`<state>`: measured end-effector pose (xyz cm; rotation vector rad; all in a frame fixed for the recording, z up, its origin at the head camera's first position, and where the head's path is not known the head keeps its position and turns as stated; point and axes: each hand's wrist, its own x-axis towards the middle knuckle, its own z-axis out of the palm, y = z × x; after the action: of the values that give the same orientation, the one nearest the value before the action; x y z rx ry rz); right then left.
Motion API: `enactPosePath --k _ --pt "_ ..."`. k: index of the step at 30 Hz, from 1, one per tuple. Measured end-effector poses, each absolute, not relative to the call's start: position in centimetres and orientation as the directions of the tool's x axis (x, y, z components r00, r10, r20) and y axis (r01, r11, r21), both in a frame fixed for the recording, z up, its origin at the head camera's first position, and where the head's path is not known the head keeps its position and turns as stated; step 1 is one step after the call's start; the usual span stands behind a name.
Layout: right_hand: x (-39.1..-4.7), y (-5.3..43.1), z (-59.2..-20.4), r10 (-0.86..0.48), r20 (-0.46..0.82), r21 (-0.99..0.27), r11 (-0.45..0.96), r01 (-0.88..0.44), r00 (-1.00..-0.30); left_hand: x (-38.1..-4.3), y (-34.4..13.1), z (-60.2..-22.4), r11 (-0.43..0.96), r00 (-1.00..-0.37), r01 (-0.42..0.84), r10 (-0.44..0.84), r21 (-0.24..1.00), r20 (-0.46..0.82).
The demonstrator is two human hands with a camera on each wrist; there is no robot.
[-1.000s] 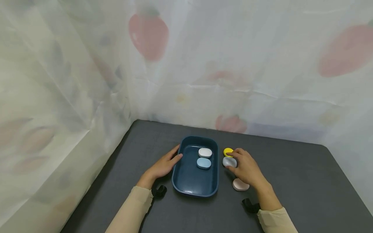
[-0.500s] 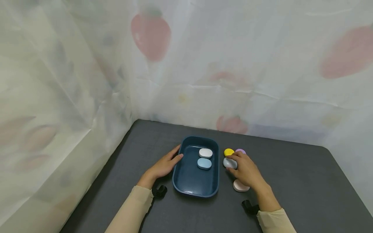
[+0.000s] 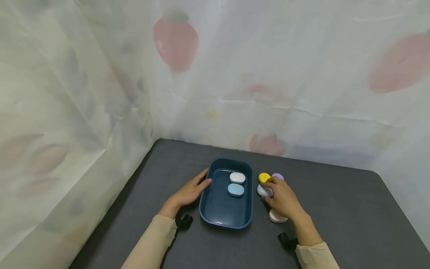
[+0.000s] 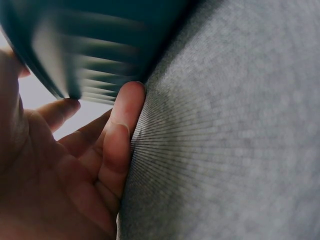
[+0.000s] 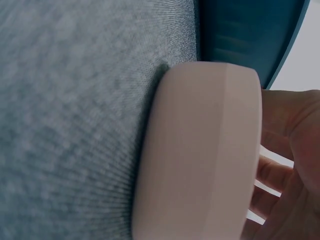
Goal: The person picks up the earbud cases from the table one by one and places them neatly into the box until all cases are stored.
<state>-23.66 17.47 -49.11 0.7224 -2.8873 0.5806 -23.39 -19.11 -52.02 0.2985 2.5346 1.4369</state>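
Silver-grey, the oval block [image 3: 263,191] lies beside the blue tray [image 3: 227,212], pinched between thumb and fingers of your right hand [image 3: 284,198]. Your left hand [image 3: 189,191] grips the tray, thumb over its rim

Dark gray tabletop [image 3: 342,209]; far-right corner rounded. Pale, creased curtain [image 3: 302,63] hangs along far and left edges, bears red strawberry print [image 3: 176,45].
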Motion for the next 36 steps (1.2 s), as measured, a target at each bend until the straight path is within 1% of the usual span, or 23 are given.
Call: enactPosePath --k 14,23,36 --pt "-23.54 17.39 -49.05 -0.414 0.14 -0.362 0.824 -0.436 -0.899 -23.38 -19.04 -52.02 0.493 -0.956 0.085 0.286 0.866 -0.069" --pt "-23.56 17.21 -48.85 -0.387 0.082 -0.394 0.834 -0.386 -0.919 -23.36 -19.1 -52.06 0.488 -0.956 0.087 0.287 0.868 -0.066" --pt "-23.46 17.37 -48.75 -0.401 0.109 -0.389 0.825 -0.41 -0.91 -23.27 -19.08 -51.84 0.488 -0.954 0.083 0.291 0.869 -0.073"
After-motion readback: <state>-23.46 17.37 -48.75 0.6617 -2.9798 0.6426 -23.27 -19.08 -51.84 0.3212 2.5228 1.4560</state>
